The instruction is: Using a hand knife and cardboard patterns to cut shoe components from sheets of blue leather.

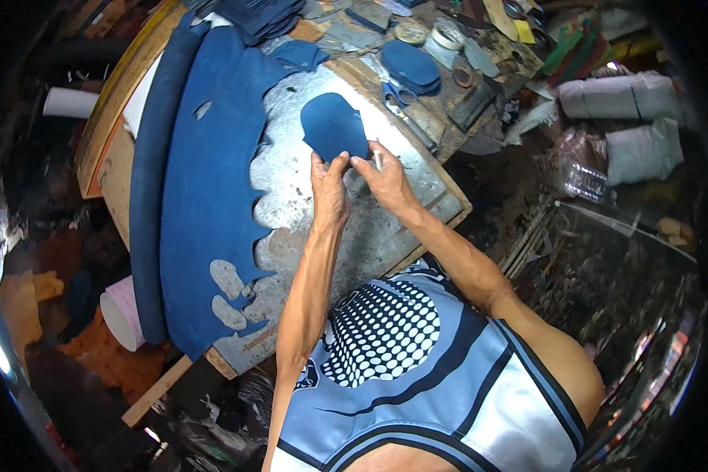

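One rounded blue piece (332, 126) is held above the counter (287, 197), in from its near edge, gripped at the lower rim between the fingers of the left hand (330, 189) and the right hand (387, 181), in which a slim pale tool (378, 160) is also held. A large blue sheet (212, 165), partly rolled, is laid along the left edge; blue-handled scissors (401, 96) are placed by the far right edge.
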The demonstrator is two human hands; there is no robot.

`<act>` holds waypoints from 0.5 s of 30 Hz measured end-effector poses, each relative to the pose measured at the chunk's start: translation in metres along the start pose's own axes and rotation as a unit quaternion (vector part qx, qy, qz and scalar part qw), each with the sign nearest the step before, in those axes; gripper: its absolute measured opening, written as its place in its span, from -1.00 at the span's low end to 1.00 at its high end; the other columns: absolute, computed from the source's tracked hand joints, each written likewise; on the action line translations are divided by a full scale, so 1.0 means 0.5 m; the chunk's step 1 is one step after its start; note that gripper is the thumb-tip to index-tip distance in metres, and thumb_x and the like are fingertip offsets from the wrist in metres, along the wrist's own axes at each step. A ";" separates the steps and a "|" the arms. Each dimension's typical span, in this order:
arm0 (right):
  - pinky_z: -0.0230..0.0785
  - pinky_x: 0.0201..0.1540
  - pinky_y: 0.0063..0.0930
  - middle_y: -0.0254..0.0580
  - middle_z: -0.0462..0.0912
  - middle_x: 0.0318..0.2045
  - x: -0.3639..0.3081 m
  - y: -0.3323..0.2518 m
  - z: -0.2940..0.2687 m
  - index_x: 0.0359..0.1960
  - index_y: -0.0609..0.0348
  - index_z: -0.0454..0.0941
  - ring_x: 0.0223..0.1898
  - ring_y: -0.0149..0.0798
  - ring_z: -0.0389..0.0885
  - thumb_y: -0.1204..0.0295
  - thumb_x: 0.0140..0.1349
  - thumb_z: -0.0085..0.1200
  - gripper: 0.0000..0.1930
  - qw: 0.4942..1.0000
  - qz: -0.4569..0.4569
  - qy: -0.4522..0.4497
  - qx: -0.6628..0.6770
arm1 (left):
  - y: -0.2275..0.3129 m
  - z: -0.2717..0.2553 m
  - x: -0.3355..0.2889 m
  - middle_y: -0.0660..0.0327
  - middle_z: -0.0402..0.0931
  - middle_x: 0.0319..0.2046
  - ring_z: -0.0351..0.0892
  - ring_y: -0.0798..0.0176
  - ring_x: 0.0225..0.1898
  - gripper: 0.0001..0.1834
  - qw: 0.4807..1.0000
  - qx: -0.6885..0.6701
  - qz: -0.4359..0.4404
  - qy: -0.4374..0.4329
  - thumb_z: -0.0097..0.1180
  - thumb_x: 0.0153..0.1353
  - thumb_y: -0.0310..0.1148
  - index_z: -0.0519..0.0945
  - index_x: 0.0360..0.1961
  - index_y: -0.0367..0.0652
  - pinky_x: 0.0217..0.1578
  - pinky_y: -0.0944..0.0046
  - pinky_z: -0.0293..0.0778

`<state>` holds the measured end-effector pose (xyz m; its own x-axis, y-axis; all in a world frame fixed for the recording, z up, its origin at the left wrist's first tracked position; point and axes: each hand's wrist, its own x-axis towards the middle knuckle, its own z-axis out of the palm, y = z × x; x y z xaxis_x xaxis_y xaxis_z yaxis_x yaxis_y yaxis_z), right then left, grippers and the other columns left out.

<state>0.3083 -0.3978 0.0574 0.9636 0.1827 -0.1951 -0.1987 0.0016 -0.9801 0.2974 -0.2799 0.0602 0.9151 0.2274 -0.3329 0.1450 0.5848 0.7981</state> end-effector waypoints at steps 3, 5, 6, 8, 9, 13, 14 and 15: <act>0.42 0.01 -0.39 -0.08 0.64 -0.09 0.000 -0.015 -0.017 0.08 0.34 0.50 -0.08 -0.32 0.55 0.38 0.36 0.08 -0.65 1.000 0.000 -0.003 -0.018 | -0.001 0.005 0.005 0.22 0.52 -0.07 0.53 0.31 -0.05 -0.49 1.000 0.004 0.011 -0.010 0.14 0.23 -0.54 0.35 0.21 -0.20 0.06 0.25 0.44; 0.41 0.11 -0.38 0.02 0.61 0.03 0.030 -0.023 -0.062 0.15 0.38 0.47 0.03 -0.23 0.56 0.36 0.35 0.10 -0.58 0.999 -0.012 -0.015 -0.027 | 0.005 -0.007 0.020 0.28 0.51 -0.16 0.53 0.35 -0.08 -0.50 0.999 0.024 -0.033 0.013 0.18 0.23 -0.50 0.37 0.20 -0.19 -0.01 0.33 0.46; 0.36 0.22 -0.37 0.12 0.56 0.14 0.059 -0.018 -0.090 0.22 0.41 0.41 0.14 -0.15 0.54 0.33 0.35 0.12 -0.50 0.996 -0.064 -0.006 -0.064 | 0.017 -0.007 0.027 0.31 0.47 -0.23 0.52 0.38 -0.09 -0.45 1.000 0.010 -0.015 -0.017 0.21 0.24 -0.45 0.33 0.23 -0.16 -0.08 0.41 0.46; 0.30 0.31 -0.36 0.16 0.45 0.25 0.088 -0.115 -0.143 0.31 0.35 0.32 0.26 -0.08 0.45 0.29 0.36 0.09 -0.43 0.995 -0.056 -0.040 -0.066 | 0.043 -0.002 0.038 0.13 0.50 0.05 0.49 0.24 0.09 -0.41 0.998 0.040 -0.003 -0.041 0.18 0.30 -0.37 0.24 0.29 -0.17 0.01 0.36 0.43; 0.23 0.36 -0.32 0.17 0.40 0.29 0.120 -0.124 -0.186 0.34 0.29 0.30 0.33 -0.08 0.38 0.27 0.35 0.10 -0.42 0.991 -0.065 -0.046 -0.106 | 0.071 0.021 0.039 0.05 0.48 0.17 0.47 0.19 0.16 -0.39 0.995 0.063 0.007 -0.075 0.16 0.32 -0.33 0.20 0.31 -0.18 0.05 0.32 0.41; 0.03 -0.76 -0.75 -0.57 0.30 -0.61 0.235 -0.142 -0.288 0.41 0.25 0.16 -0.75 -0.67 0.14 0.32 0.32 0.18 -0.31 0.995 -0.057 -0.036 0.068 | 0.131 0.015 0.036 -0.07 0.31 0.32 0.38 -0.03 0.28 -0.14 0.990 0.097 0.024 -0.103 0.19 0.31 -0.19 -0.02 0.45 -0.22 0.25 0.07 0.28; -0.01 -0.76 -0.74 -0.62 0.24 -0.63 0.258 -0.138 -0.305 0.36 0.19 0.22 -0.76 -0.66 0.10 0.35 0.33 0.16 -0.39 0.994 -0.030 -0.035 0.099 | 0.126 -0.002 0.032 -0.11 0.32 0.31 0.40 -0.06 0.27 -0.14 0.991 0.100 0.025 -0.091 0.17 0.32 -0.18 -0.04 0.45 -0.25 0.24 0.08 0.31; -0.05 -0.76 -0.72 -0.66 0.18 -0.64 0.277 -0.128 -0.325 0.31 0.13 0.27 -0.76 -0.65 0.05 0.38 0.33 0.14 -0.46 0.991 -0.002 -0.032 0.131 | 0.118 -0.018 0.024 -0.11 0.32 0.31 0.40 -0.06 0.27 -0.14 0.991 0.097 0.027 -0.090 0.17 0.32 -0.18 -0.04 0.45 -0.25 0.24 0.08 0.31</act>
<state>0.4835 -0.5324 0.0871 0.9529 0.2445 -0.1796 -0.2421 0.2560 -0.9359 0.3133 -0.2354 0.0989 0.9730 0.1018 -0.2071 0.1484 0.4111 0.8994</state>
